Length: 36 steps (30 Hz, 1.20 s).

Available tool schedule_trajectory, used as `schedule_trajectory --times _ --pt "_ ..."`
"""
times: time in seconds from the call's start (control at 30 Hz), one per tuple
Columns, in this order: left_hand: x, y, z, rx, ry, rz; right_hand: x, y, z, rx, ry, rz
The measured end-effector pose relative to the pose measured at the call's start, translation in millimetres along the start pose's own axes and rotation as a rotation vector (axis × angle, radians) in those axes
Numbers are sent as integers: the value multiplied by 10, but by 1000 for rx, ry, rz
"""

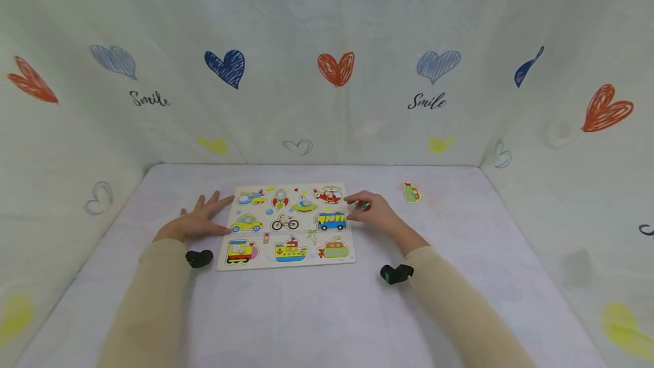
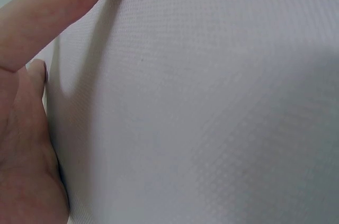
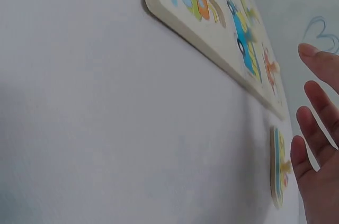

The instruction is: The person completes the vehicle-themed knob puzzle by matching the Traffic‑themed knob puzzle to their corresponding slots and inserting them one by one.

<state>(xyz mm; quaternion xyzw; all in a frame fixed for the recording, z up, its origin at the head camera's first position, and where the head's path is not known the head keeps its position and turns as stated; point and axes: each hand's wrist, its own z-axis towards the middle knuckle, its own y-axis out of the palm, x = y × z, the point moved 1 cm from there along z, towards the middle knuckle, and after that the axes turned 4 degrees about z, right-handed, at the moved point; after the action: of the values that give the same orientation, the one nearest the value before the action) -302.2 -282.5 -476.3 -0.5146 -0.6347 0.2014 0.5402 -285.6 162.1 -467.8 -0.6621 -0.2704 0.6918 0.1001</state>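
A wooden puzzle board (image 1: 301,267) with colourful vehicle pictures lies on the table. My left hand (image 1: 196,222) is spread at its left edge, thumb and a fingertip touching the edge. In the left wrist view, the left thumb (image 2: 58,9) reaches to the board's rim. My right hand (image 1: 377,213) hovers beside the right edge with fingers relaxed and apart. Beneath it lies a knobbed puzzle piece (image 3: 278,166), blue and yellow, mostly hidden by the fingers in the head view. The right wrist view shows a gap between this piece and the fingers.
A green and orange submarine puzzle piece (image 1: 411,192) lies on the table to the right, beyond the right hand. A white tablecloth (image 1: 306,317) covers the table. White curtains (image 1: 286,10) printed with hearts stand behind and at both sides.
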Motion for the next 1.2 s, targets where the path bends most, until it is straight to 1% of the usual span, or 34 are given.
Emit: schedule_trajectory --times 0.13,0.23,0.33,0.53,0.7,0.87,1.1,1.2 --pt "8 4 7 0 5 3 119 -160 1 49 58 -8" --pt "14 -13 -8 2 10 11 191 -246 15 79 70 -16" --pt "20 -31 -15 2 13 16 249 -288 29 105 86 -20" --pt "7 -23 5 -2 10 0 376 -303 72 133 115 -5" --pt "-2 3 25 -4 5 -10 479 -305 138 118 142 -8" --pt "-1 25 40 -11 4 -9 586 -321 188 128 158 8" --pt "-9 12 17 -2 -10 -1 611 -316 239 137 125 5" --pt "-7 8 16 2 -5 -3 602 -319 253 150 122 -3"
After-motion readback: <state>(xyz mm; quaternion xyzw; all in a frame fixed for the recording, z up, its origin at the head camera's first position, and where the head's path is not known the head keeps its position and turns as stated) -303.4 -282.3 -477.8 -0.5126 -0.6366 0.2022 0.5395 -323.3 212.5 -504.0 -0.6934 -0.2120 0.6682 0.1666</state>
